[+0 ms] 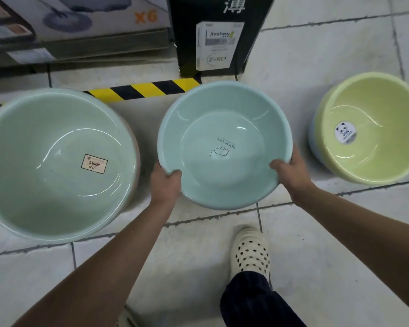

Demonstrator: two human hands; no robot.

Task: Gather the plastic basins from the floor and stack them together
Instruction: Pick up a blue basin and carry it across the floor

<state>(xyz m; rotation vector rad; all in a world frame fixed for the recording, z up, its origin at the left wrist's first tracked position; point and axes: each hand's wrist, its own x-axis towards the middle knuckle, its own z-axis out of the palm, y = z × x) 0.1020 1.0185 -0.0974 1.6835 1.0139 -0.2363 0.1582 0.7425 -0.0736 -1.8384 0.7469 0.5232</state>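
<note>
The left hand [165, 182] and right hand [291, 172], arms stretched forward, each clamp the near rim of the blue basin [223, 142], thumbs inside; it reads "HOME LIFE". The green basin [54, 161], left, is labelled "HN SERIES". The yellow basin [373, 128] right carries a panda sticker [346, 133].
</note>
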